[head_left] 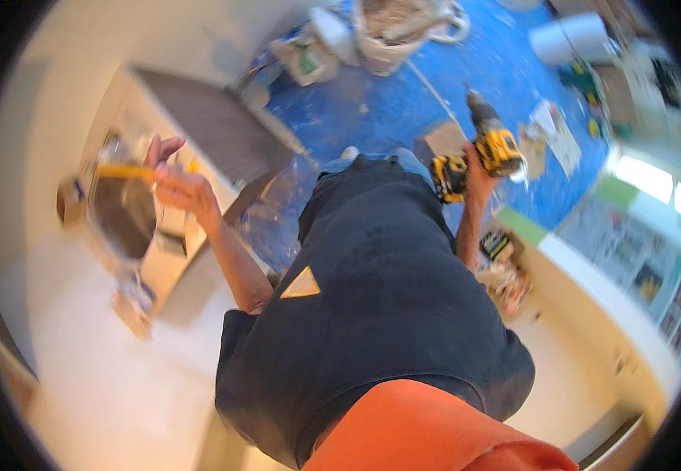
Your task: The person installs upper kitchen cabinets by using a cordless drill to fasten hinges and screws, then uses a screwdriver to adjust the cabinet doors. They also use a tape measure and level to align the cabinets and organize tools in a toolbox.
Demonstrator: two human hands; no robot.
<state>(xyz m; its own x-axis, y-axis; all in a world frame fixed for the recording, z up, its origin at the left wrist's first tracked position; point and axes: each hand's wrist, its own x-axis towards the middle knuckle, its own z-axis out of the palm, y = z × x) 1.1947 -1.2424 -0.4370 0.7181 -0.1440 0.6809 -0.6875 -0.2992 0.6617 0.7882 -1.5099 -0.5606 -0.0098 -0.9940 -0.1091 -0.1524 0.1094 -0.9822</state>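
My right hand (478, 177) grips a yellow and black cordless drill (497, 149), its dark chuck pointing away from me over the blue floor covering. The drill's battery pack (449, 177) shows just left of my fingers. Out to the left, my left hand (179, 184) has its fingers closed on a flat yellow strip (124, 171), blurred by motion; its kind is not clear. That hand is above a pale cabinet-like piece (171, 263) with a dark rounded recess (124, 208).
A dark brown panel (207, 110) lies beyond my left hand. Farther off, a white bucket (376, 51) of scraps stands on the blue covering (317, 110). A white roll (564, 39) and papers (562, 145) lie at far right. Near my right arm sits a small black-and-yellow pack (497, 246).
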